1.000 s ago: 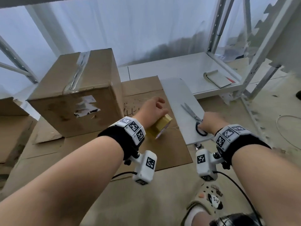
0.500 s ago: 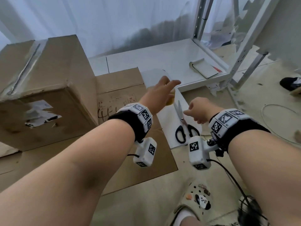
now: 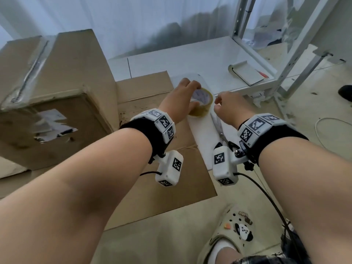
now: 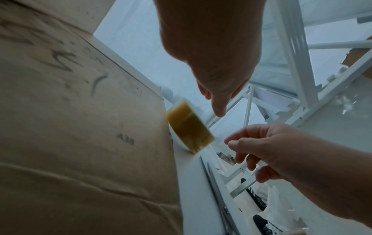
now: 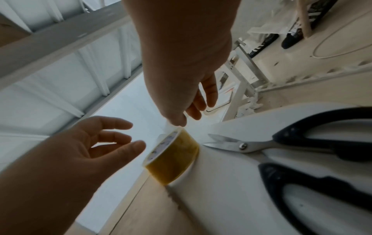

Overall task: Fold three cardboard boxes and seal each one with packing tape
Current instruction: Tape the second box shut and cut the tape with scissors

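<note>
Since half a second ago, the left hand [image 3: 185,96] has been drawn back from its outstretched reach and is now seen just over the tape roll [image 3: 202,102], which was then mostly hidden behind it. The roll (yellowish, with a white core) is stood on its edge at the centre of the head view, on the white board [image 3: 204,134] just beside the margin of the flat cardboard sheet [image 3: 156,183]. In the right wrist view the left hand's fingers [image 5: 118,138] are held spread and loosely bent next to the roll, with a gap visible between them and it; nothing is gripped. The right hand [image 3: 230,107] is placed just right of the roll, its fingers partly curled and its fingertips [image 5: 177,122] brought down onto the roll's upper rim; whether the tape end is pinched cannot be told. The scissors [image 5: 281,146] lie shut on the white board, below the right wrist in the head view. A sealed cardboard box [image 3: 51,96] is seen at the left of the frame, a strip of tape along its top seam. A clog with a panda charm [image 3: 234,233] is shown at the lower right.
</note>
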`<action>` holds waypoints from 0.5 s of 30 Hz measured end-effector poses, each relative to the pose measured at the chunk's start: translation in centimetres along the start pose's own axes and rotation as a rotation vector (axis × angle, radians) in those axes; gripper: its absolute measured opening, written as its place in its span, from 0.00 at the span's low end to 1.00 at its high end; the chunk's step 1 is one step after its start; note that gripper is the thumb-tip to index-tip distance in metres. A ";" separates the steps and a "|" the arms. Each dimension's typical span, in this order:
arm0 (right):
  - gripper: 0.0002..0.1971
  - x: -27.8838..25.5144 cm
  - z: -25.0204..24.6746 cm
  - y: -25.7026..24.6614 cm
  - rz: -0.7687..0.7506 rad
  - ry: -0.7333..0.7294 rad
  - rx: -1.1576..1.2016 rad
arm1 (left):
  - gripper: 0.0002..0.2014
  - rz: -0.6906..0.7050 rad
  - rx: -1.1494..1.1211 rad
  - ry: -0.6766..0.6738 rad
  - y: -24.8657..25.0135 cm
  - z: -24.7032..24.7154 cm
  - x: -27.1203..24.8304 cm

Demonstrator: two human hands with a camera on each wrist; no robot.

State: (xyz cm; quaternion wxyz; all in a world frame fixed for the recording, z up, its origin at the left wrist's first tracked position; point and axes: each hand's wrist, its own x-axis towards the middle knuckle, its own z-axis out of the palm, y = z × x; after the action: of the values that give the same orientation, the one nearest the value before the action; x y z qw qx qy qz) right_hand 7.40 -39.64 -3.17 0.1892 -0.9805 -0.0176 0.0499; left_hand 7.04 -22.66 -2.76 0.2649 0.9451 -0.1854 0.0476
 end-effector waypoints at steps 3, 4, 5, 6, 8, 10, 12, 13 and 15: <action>0.13 -1.1 -1.1 -3.3 -0.100 0.069 0.054 | 0.19 0.000 0.056 0.074 -0.1 -3.4 -2.5; 0.14 -1.7 -1.3 -4.8 -0.148 0.085 0.074 | 0.19 0.003 0.095 0.102 0.0 -4.7 -3.7; 0.14 -2.3 -1.5 -6.5 -0.193 0.102 0.090 | 0.18 0.005 0.129 0.134 -0.1 -6.1 -4.9; 0.14 -2.9 -1.7 -8.2 -0.237 0.120 0.100 | 0.17 0.009 0.156 0.167 -0.1 -7.5 -6.1; 0.15 -4.3 -1.8 -12.1 -0.328 0.142 0.117 | 0.16 0.005 0.202 0.225 -0.4 -10.5 -8.6; 0.17 -6.5 -1.5 -16.2 -0.440 0.153 0.145 | 0.16 -0.033 0.223 0.276 -1.1 -13.9 -11.7; 0.19 -8.6 -1.1 -19.2 -0.545 0.178 0.154 | 0.15 -0.093 0.246 0.329 -2.0 -16.8 -14.4; 0.20 -10.0 -0.7 -20.9 -0.595 0.181 0.140 | 0.15 -0.129 0.265 0.355 -2.7 -18.3 -16.2; 0.21 -11.6 -0.2 -23.3 -0.675 0.180 0.089 | 0.14 -0.195 0.285 0.386 -4.2 -20.4 -19.1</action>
State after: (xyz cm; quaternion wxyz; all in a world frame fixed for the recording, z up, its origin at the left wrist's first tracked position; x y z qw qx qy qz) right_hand -4.47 -18.76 6.78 0.2383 -0.9107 -0.3219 -0.1015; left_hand -8.86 -2.54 9.04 0.1631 0.9597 -0.0308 0.2269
